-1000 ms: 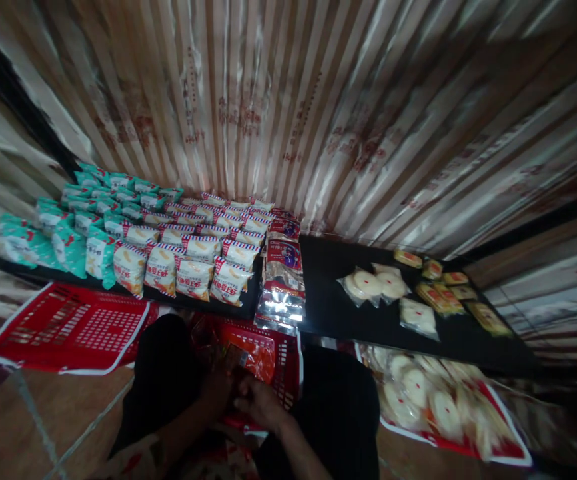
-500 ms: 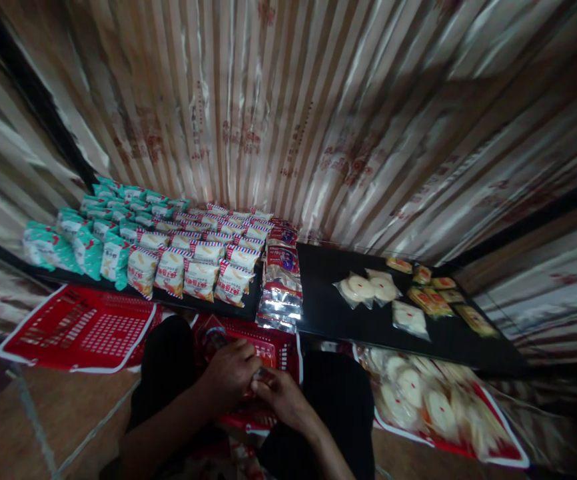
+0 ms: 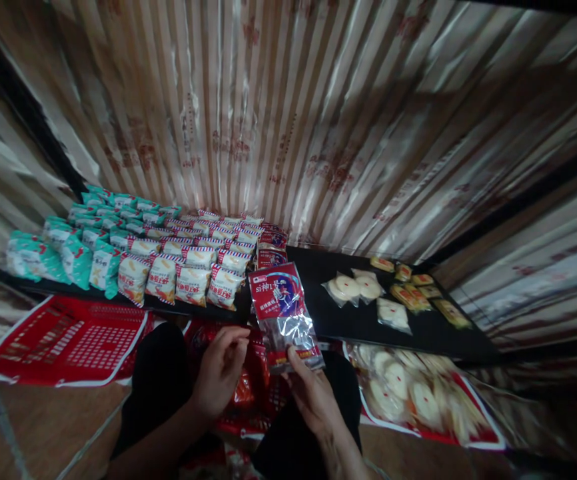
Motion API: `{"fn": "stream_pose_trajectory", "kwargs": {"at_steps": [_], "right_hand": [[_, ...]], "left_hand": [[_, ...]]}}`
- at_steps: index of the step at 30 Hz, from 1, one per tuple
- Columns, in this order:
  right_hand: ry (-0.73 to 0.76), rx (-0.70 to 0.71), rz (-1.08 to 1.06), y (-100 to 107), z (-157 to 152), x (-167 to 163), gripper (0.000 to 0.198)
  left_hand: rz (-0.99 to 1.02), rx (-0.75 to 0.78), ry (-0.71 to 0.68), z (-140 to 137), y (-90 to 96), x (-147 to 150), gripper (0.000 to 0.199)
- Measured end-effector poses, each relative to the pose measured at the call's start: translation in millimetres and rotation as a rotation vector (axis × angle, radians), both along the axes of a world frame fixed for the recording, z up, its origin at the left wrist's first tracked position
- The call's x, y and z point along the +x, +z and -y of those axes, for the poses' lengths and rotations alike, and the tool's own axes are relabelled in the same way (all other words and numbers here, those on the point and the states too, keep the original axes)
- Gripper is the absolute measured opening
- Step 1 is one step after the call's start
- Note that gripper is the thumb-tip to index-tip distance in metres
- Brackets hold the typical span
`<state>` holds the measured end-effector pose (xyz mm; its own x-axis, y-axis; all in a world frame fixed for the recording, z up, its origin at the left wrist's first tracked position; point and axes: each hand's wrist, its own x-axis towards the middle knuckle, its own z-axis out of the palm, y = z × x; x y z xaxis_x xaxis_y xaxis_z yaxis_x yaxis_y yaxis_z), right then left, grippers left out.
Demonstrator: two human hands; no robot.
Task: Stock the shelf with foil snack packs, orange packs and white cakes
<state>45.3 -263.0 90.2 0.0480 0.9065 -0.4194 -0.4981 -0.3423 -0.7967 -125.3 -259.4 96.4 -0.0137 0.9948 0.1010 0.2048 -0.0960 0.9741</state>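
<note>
My right hand (image 3: 311, 393) grips the bottom edge of a red and clear snack packet (image 3: 283, 313) and holds it up over the front of the black shelf (image 3: 358, 320). My left hand (image 3: 218, 370) hovers just left of the packet with its fingers spread and nothing in it. Below both hands sits a red basket (image 3: 248, 400) holding more red packets, between my knees. Behind the held packet a row of matching red packets (image 3: 271, 243) lies on the shelf.
Teal packets (image 3: 73, 243) and white and orange packets (image 3: 188, 267) fill the shelf's left part. Clear bags of round cakes (image 3: 356, 288) and small yellow packets (image 3: 411, 293) lie on the right. An empty red basket (image 3: 63, 330) stands left, a basket of round cakes (image 3: 418, 393) right.
My right hand has lifted a red packet out of the basket and raised it towards the shelf. My left hand has let go and opened beside it.
</note>
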Motion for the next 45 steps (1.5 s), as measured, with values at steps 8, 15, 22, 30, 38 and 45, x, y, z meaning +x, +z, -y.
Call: {"fn": "stream_pose_trajectory", "kwargs": {"at_steps": [8,15,22,30,38,45], "right_hand": [[-0.007,-0.056,-0.016,-3,8,-9,0.04],[-0.039,0.0,0.183,-11,8,22,0.031],[0.018,0.047,0.137,2,-15,37,0.037],[-0.051,0.088,0.167,1,-39,44,0.037],[-0.27,0.047,0.13,25,-81,61,0.046],[-0.267,0.078,0.194,15,-122,72,0.045]], "left_hand": [[0.415,-0.267,-0.206,-17,6.4,33,0.032],[0.481,-0.247,-0.176,-31,-3.2,54,0.026],[0.268,-0.301,-0.22,-44,-9.3,56,0.026],[0.333,-0.214,-0.249,-60,-5.6,69,0.032],[0.043,-0.116,-0.133,-51,3.5,64,0.035],[-0.109,-0.038,-0.2,-42,-0.5,54,0.03]]}}
